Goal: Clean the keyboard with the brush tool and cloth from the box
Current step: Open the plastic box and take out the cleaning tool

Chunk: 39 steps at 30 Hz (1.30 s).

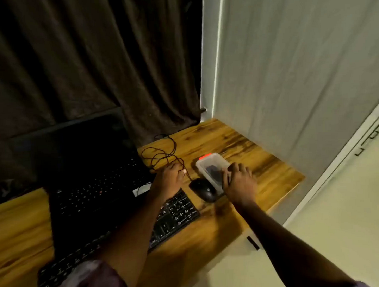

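Head view, early stage. Cleaning had not begun. No brush or cloth was out on the pale-grained wooden desk.

- Clear plastic box, rectangular, rounded corners, lid apparently on, orange-red clasp at its far end. It sat flat on the desk, just right of the black mouse and beyond the keyboard's right end.
- A dark item showed through the plastic; too blurred to say whether it was brush or cloth.
- Right hand was on the box's near end, fingers curled over its edge, gripping it. Judged: about to open it or draw it closer.
- Left hand was well apart from the right, over the thin dark cable of the mouse, fingers bent. Could not tell whether it held the cable.
- Black keyboard, flat, white legends, lay in front of the open black laptop, partly under the left forearm, untouched by any tool.

Left to do: open the box, take out both tools, brush, wipe.
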Each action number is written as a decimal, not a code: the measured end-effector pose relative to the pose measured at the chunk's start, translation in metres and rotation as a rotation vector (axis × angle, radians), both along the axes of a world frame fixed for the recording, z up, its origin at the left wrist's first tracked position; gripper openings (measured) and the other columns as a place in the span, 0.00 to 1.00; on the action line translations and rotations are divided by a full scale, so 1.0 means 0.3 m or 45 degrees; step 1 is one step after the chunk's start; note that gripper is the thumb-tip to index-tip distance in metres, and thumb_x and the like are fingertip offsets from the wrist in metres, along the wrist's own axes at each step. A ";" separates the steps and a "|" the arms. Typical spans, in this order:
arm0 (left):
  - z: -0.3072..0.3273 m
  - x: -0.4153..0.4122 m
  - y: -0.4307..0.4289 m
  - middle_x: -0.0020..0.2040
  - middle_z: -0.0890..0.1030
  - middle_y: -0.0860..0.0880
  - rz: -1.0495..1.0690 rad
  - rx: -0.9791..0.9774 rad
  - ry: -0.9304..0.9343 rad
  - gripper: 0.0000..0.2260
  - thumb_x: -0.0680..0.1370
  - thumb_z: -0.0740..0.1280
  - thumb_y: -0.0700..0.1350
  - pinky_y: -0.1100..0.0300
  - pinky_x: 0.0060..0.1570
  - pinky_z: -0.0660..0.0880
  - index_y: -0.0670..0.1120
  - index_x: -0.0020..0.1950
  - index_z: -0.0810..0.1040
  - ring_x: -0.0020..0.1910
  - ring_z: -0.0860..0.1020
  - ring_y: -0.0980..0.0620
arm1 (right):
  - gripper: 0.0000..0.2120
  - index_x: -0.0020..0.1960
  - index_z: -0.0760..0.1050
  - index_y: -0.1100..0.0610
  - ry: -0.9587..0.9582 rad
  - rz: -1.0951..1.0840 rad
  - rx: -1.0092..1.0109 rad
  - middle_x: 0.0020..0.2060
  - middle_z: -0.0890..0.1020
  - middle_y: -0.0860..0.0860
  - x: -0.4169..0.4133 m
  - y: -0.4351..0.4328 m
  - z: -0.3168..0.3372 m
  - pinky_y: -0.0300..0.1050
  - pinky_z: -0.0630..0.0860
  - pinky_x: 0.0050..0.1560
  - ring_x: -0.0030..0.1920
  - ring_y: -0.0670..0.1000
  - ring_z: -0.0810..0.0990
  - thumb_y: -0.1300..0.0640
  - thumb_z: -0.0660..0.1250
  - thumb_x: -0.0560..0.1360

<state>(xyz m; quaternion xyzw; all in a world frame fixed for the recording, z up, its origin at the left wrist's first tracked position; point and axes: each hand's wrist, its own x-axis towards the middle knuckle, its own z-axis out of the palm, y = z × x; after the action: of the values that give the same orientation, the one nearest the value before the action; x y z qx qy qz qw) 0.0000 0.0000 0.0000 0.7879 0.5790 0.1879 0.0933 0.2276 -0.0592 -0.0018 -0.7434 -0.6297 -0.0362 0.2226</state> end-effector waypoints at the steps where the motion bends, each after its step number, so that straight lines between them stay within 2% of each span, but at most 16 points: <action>1: -0.004 0.041 0.030 0.54 0.81 0.41 0.012 -0.002 -0.064 0.14 0.83 0.60 0.52 0.49 0.51 0.76 0.44 0.59 0.77 0.54 0.79 0.40 | 0.25 0.54 0.74 0.54 0.127 -0.089 0.050 0.47 0.81 0.55 0.039 0.004 -0.023 0.54 0.80 0.44 0.46 0.56 0.81 0.37 0.49 0.79; 3: 0.018 0.112 0.076 0.49 0.83 0.40 0.056 -0.031 -0.112 0.16 0.81 0.57 0.56 0.48 0.45 0.78 0.46 0.55 0.77 0.49 0.80 0.38 | 0.30 0.47 0.75 0.53 0.336 -0.221 0.003 0.39 0.82 0.53 0.099 0.010 -0.075 0.52 0.81 0.37 0.37 0.54 0.82 0.31 0.46 0.76; 6: 0.040 0.231 0.147 0.52 0.83 0.38 0.063 -0.122 -0.103 0.14 0.82 0.62 0.51 0.48 0.49 0.78 0.43 0.58 0.79 0.52 0.81 0.37 | 0.32 0.38 0.78 0.52 0.517 -0.248 -0.216 0.32 0.81 0.49 0.167 0.018 -0.129 0.48 0.82 0.36 0.32 0.50 0.81 0.28 0.50 0.75; 9: 0.030 0.298 0.213 0.56 0.82 0.38 0.066 -0.154 -0.140 0.13 0.82 0.63 0.49 0.51 0.51 0.76 0.42 0.59 0.79 0.55 0.80 0.38 | 0.24 0.35 0.78 0.53 0.818 -0.119 -0.378 0.32 0.83 0.49 0.196 0.040 -0.153 0.49 0.81 0.39 0.34 0.50 0.82 0.35 0.61 0.77; 12: 0.020 0.347 0.259 0.59 0.80 0.38 0.085 -0.255 -0.115 0.14 0.82 0.60 0.49 0.50 0.54 0.75 0.41 0.60 0.77 0.58 0.79 0.38 | 0.25 0.32 0.79 0.55 1.029 -0.064 -0.394 0.29 0.82 0.49 0.194 0.043 -0.155 0.43 0.75 0.34 0.31 0.48 0.81 0.38 0.63 0.78; 15: -0.001 0.369 0.297 0.63 0.78 0.38 0.137 -0.309 -0.064 0.16 0.84 0.58 0.49 0.50 0.56 0.73 0.41 0.64 0.76 0.61 0.77 0.38 | 0.27 0.29 0.79 0.57 1.306 -0.025 -0.375 0.23 0.80 0.50 0.186 0.049 -0.173 0.43 0.72 0.32 0.24 0.45 0.76 0.40 0.65 0.79; 17: -0.024 0.371 0.322 0.61 0.79 0.38 0.156 -0.328 -0.081 0.15 0.84 0.58 0.48 0.52 0.52 0.72 0.41 0.60 0.77 0.59 0.77 0.39 | 0.27 0.28 0.78 0.57 1.481 0.000 -0.379 0.22 0.78 0.51 0.181 0.047 -0.177 0.42 0.70 0.31 0.22 0.45 0.73 0.40 0.65 0.78; 20: -0.047 0.365 0.335 0.53 0.81 0.36 0.148 -0.368 -0.138 0.13 0.84 0.59 0.45 0.56 0.43 0.66 0.38 0.48 0.78 0.53 0.79 0.39 | 0.25 0.30 0.78 0.57 1.633 0.007 -0.389 0.22 0.77 0.51 0.179 0.045 -0.163 0.38 0.68 0.26 0.21 0.44 0.72 0.43 0.65 0.79; 22: -0.064 0.360 0.343 0.52 0.81 0.37 0.161 -0.386 -0.185 0.12 0.83 0.60 0.43 0.56 0.44 0.67 0.37 0.48 0.79 0.53 0.79 0.39 | 0.23 0.32 0.78 0.58 1.651 0.035 -0.420 0.22 0.76 0.50 0.181 0.045 -0.155 0.35 0.66 0.23 0.20 0.43 0.70 0.47 0.63 0.82; 25: -0.088 0.351 0.351 0.52 0.82 0.38 0.196 -0.393 -0.236 0.12 0.83 0.59 0.42 0.57 0.44 0.67 0.39 0.49 0.80 0.52 0.79 0.39 | 0.21 0.37 0.77 0.59 1.752 0.104 -0.439 0.29 0.77 0.56 0.178 0.043 -0.159 0.38 0.66 0.26 0.24 0.46 0.71 0.49 0.60 0.83; 28: -0.102 0.344 0.358 0.52 0.82 0.39 0.238 -0.405 -0.277 0.12 0.84 0.59 0.43 0.58 0.44 0.67 0.39 0.51 0.80 0.52 0.79 0.40 | 0.17 0.42 0.75 0.59 1.770 0.048 -0.476 0.33 0.76 0.59 0.173 0.043 -0.172 0.40 0.67 0.28 0.27 0.48 0.71 0.52 0.58 0.84; 31: -0.107 0.345 0.365 0.53 0.81 0.39 0.271 -0.392 -0.288 0.12 0.84 0.59 0.44 0.55 0.47 0.71 0.39 0.50 0.80 0.52 0.79 0.40 | 0.13 0.49 0.75 0.62 1.776 0.020 -0.525 0.35 0.77 0.59 0.184 0.041 -0.190 0.39 0.69 0.29 0.29 0.48 0.72 0.56 0.56 0.85; 33: -0.108 0.348 0.368 0.53 0.81 0.39 0.283 -0.400 -0.286 0.13 0.84 0.59 0.44 0.54 0.48 0.72 0.39 0.50 0.80 0.52 0.79 0.40 | 0.12 0.52 0.76 0.62 1.704 0.018 -0.542 0.37 0.79 0.57 0.195 0.038 -0.187 0.38 0.71 0.31 0.31 0.48 0.75 0.55 0.58 0.84; 35: -0.106 0.349 0.372 0.55 0.81 0.39 0.291 -0.415 -0.282 0.13 0.84 0.59 0.45 0.56 0.47 0.70 0.40 0.51 0.80 0.53 0.78 0.40 | 0.10 0.54 0.77 0.55 1.439 -0.047 -0.498 0.43 0.83 0.50 0.203 0.032 -0.176 0.37 0.75 0.39 0.39 0.46 0.80 0.51 0.60 0.83; 36: -0.101 0.350 0.373 0.55 0.81 0.39 0.293 -0.422 -0.278 0.12 0.84 0.59 0.45 0.56 0.47 0.70 0.40 0.52 0.80 0.53 0.78 0.40 | 0.10 0.57 0.77 0.52 1.291 -0.096 -0.470 0.48 0.83 0.49 0.208 0.028 -0.178 0.40 0.77 0.45 0.45 0.46 0.81 0.48 0.60 0.82; 39: -0.099 0.344 0.380 0.54 0.81 0.40 0.285 -0.452 -0.284 0.11 0.84 0.60 0.44 0.57 0.45 0.69 0.42 0.48 0.79 0.52 0.79 0.41 | 0.25 0.69 0.69 0.53 0.939 -0.206 -0.351 0.64 0.76 0.51 0.208 0.021 -0.147 0.52 0.75 0.62 0.61 0.52 0.75 0.39 0.59 0.79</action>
<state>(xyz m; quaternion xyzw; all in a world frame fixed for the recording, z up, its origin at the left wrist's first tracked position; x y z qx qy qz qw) 0.1031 0.1140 -0.0297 0.6644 0.6727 0.1782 0.2725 0.2899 -0.0527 -0.0459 -0.7765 -0.4461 0.3003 0.3283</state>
